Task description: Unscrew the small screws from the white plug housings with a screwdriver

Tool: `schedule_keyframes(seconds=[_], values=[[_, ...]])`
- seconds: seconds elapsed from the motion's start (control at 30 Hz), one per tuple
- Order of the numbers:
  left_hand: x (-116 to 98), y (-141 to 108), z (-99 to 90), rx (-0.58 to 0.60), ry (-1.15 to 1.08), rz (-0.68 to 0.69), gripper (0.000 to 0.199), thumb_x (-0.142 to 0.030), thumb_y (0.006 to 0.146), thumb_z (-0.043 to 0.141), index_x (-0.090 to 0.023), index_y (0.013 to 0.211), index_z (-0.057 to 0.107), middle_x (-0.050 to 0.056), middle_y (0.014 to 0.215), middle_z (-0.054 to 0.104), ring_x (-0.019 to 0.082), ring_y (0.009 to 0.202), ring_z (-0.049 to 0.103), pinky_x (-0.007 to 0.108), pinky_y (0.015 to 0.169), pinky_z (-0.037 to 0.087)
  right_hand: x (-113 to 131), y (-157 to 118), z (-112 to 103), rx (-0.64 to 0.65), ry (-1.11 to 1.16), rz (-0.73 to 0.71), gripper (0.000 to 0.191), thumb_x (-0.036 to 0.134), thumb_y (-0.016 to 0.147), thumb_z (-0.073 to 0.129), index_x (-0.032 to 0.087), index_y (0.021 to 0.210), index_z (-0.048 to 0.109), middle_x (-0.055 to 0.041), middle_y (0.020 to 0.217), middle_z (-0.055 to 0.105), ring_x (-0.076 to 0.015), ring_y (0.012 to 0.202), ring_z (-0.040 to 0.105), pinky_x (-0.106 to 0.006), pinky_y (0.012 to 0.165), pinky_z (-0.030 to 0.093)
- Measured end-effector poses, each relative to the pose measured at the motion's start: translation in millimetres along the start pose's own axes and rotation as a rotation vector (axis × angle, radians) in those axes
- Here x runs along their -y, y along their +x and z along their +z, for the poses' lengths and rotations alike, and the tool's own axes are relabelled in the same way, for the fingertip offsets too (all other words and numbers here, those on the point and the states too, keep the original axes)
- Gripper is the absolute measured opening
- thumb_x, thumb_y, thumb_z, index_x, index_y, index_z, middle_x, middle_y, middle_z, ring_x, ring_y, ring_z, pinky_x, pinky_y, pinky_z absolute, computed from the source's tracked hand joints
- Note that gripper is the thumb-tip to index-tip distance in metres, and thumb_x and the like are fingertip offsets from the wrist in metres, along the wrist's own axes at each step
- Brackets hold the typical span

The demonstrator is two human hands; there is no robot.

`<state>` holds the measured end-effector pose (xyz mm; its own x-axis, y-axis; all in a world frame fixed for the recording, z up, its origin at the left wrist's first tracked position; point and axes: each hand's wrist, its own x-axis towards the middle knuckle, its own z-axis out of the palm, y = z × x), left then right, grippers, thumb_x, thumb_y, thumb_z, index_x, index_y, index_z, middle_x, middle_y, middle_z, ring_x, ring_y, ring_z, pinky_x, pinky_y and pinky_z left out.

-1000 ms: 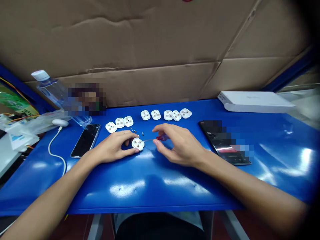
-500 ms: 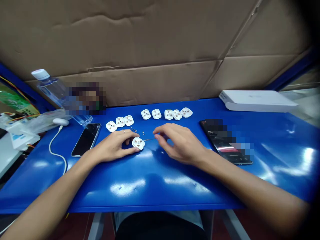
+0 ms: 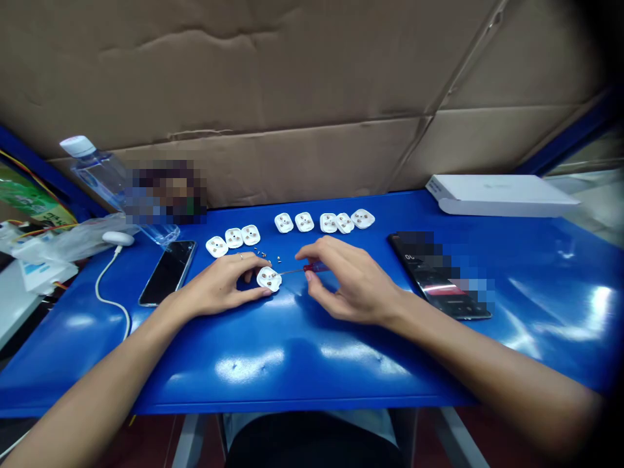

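The white plastic part [image 3: 268, 279] sits mid-table, low over or on the blue table [image 3: 302, 383], at the L hand's fingertips. L hand [image 3: 227, 286] has thumb & fingers closed to the part's width, pinching its opp. edges; R hand [image 3: 353, 283] has thumb & index nearly together abt. the red handle of 1 screwdriver [image 3: 291, 271], tip at the part's R side; can't tell how firm. Part looks light, stiff, prob. a bit slick; shell may chip if forced, so best held by outer rim, clear of the metal bits. Qty: 1 part in hand + 8 more parts [image 3: 305, 221] behind, approx. in a row (3 L, 2 mid, 3 R); several loose screws [image 3: 263, 254], too small to count exactly; 2 phones, i.e. L phone [image 3: 166, 276] & R phone [image 3: 439, 279]; 1 bottle [image 3: 100, 174]; 1 white box [image 3: 504, 195].
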<state>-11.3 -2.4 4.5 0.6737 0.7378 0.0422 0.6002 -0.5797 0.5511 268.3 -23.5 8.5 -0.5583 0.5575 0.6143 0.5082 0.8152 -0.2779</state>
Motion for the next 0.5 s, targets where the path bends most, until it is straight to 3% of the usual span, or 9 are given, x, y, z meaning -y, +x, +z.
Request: schedule_keyframes(seconds=[0.2,0.5], values=[[0.5,-0.1,-0.2,-0.004,-0.006,0.018,0.045,-0.052,0.097,0.069,-0.021,0.13,0.067,0.002,0.092,0.068,0.019,0.082,0.065,0.031,0.076,0.049,-1.6,-1.2,1.3,0.027,-0.105,0.039,0.013,0.029,0.104,0.058,0.019,0.111,0.062,-0.0062,0.086,0.075,-0.0228,0.075,0.071,-0.036,0.068,0.054],[0.5,-0.5,-0.1,-0.003,-0.005,0.011,0.048,-0.054,0.097,0.069,-0.02,0.13,0.067,0.003,0.092,0.068,0.019,0.082,0.065,0.032,0.075,0.049,-0.7,0.4,-0.4,0.007,0.008,0.002,0.019,0.016,0.097,0.055,0.018,0.115,0.059,-0.0096,0.099,0.073,-0.0233,0.089,0.07,-0.035,0.076,0.056]])
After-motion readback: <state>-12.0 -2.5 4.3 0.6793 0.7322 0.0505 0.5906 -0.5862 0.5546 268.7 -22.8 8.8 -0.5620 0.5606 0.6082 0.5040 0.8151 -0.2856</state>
